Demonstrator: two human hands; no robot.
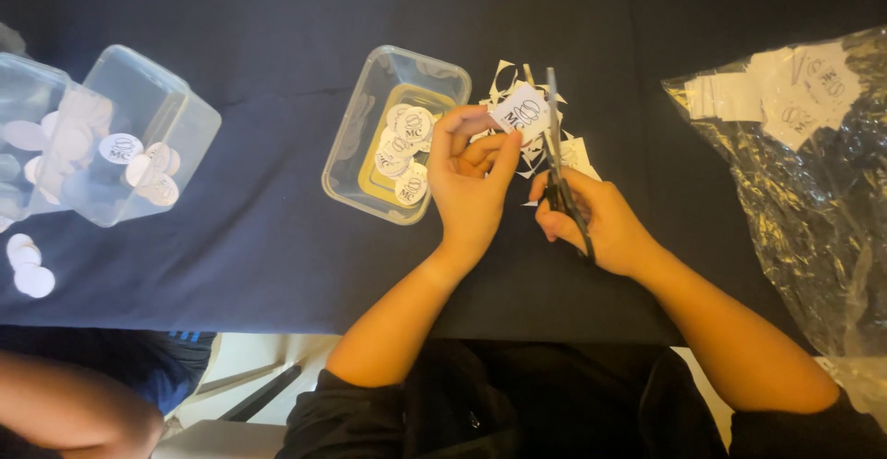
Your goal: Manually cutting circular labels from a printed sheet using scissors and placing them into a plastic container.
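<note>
Left hand (469, 174) fingers pinch paper label (519, 110); right hand (591, 219) grips scissors (557, 168), right of clear tub (393, 135).

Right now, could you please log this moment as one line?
left hand: holds paper label | right hand: scissors cutting it | scraps beneath

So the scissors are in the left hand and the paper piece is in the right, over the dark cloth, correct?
Not quite: the head view shows the scissors in the right hand and the paper piece in the left hand, over the dark cloth.
</note>
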